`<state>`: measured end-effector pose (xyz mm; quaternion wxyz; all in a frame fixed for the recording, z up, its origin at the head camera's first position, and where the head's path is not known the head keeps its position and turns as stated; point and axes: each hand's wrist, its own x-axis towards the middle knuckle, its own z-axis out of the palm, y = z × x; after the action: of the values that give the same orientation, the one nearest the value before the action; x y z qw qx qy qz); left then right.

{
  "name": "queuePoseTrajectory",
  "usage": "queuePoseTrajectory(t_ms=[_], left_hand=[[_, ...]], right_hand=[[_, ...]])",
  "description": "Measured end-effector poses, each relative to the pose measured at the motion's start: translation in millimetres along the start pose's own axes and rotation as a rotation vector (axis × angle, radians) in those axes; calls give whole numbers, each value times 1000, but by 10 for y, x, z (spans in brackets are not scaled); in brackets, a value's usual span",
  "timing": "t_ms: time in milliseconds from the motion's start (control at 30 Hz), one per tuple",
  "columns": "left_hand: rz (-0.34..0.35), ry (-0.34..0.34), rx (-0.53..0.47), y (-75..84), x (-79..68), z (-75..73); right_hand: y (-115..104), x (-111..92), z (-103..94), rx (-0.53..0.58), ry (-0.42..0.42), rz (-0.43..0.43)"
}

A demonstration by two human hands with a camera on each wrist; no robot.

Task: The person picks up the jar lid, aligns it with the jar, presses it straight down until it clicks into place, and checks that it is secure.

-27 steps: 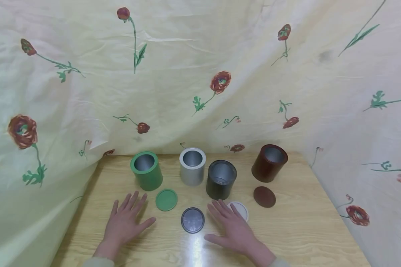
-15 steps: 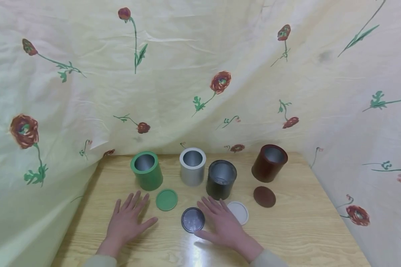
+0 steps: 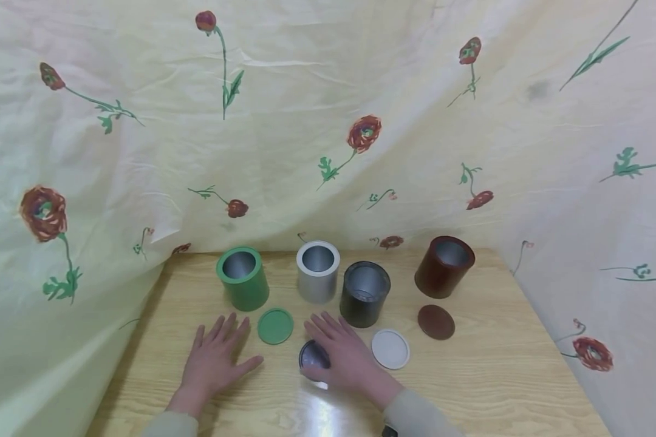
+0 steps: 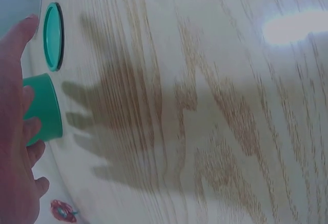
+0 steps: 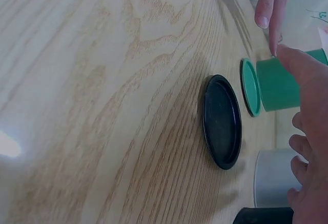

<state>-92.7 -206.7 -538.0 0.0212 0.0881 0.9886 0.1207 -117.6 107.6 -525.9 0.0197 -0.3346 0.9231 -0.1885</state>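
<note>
A wooden table bears four canisters and four lids.

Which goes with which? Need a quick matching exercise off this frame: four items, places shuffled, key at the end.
Column 1
1. white lid
2. right hand
3. green can
4. brown lid

Column 2
A. partly hides the black lid in the head view
B. just in front of the brown can
C. behind and left of the green lid
D. between the right hand and the brown lid

Pairs: 1-D, 2-A, 3-C, 4-B
</note>
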Motion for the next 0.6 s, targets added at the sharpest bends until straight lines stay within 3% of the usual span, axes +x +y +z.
queuePoseTrajectory(t_ms=[600], left_hand=[[-22, -43, -5, -36, 85, 184]], right_hand=[[63, 391, 229, -103, -75, 94]])
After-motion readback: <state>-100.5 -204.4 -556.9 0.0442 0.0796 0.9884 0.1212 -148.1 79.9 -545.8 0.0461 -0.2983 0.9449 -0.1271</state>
